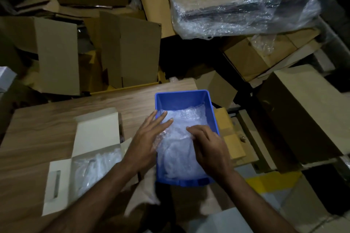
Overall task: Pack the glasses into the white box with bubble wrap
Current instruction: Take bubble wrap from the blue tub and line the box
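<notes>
Left hand [149, 138] is laid flat, fingers straight, on bubble wrap [181, 138] in the blue bin [181, 96]. Right hand [208, 145], beside it, is curled into the wrap. White box [91, 157] is seen open left of the left hand, on the tabletop [37, 128].

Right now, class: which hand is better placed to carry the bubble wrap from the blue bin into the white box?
Left, probably. The left hand lies on the bubble wrap at the blue bin wall nearest the white box; the right hand is farther.

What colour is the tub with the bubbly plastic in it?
The tub is bright blue, seen in the head view, the only one.
</notes>
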